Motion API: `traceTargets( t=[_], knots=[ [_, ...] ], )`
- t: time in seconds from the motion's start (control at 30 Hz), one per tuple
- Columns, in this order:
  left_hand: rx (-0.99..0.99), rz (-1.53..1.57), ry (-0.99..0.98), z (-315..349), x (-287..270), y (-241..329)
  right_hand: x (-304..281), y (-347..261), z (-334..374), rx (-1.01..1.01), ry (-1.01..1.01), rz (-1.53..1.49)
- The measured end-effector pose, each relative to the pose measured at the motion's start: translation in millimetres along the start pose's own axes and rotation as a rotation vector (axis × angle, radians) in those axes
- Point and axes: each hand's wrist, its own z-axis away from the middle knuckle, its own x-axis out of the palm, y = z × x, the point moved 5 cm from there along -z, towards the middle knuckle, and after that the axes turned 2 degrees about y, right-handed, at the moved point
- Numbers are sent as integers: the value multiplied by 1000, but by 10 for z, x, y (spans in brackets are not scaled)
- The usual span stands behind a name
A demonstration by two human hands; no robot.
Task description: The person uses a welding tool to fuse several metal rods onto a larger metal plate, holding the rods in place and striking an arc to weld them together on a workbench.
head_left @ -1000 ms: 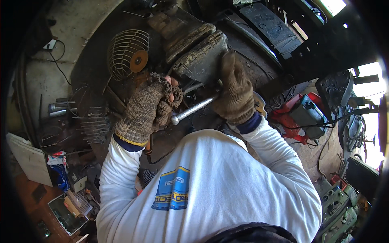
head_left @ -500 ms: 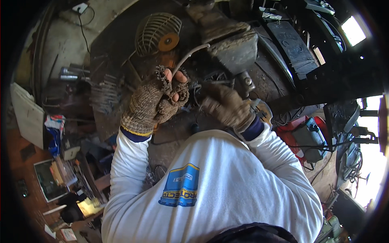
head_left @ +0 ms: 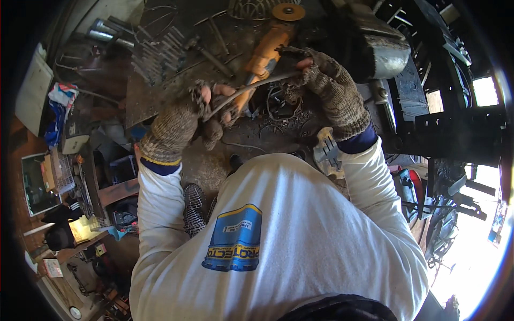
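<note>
A thin, slightly bent metal rod spans the gap between my two gloved hands. My left hand, in a frayed brown knit glove with bare fingertips, is closed around its near left end. At the far right end, my right hand pinches it between thumb and fingers, in a matching worn glove. Beneath and beyond the rod lies an orange angle grinder on the dark workbench, its round disc facing up. A hammer rests on the bench left of the grinder.
Several metal rods lie in rows at the bench's left. A vise stands at the far right. A coil of wire sits under my hands. Shelves with boxes and tools fill the lower left; a red bag is at the right.
My right hand has moved up and taken hold of the rod's far end, having been apart from it. The rod now lies flatter, and the view has shifted, showing more of the grinder.
</note>
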Motion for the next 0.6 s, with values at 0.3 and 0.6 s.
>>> traceTargets(
  t=[0.3,0.6],
  knots=[
    [259,115,264,1183,-1514,-70,1274,698,-250,-59,-230,324],
    [171,95,408,1338,-2302,-86,2334,1384,-215,-61,-445,1116]
  ],
)
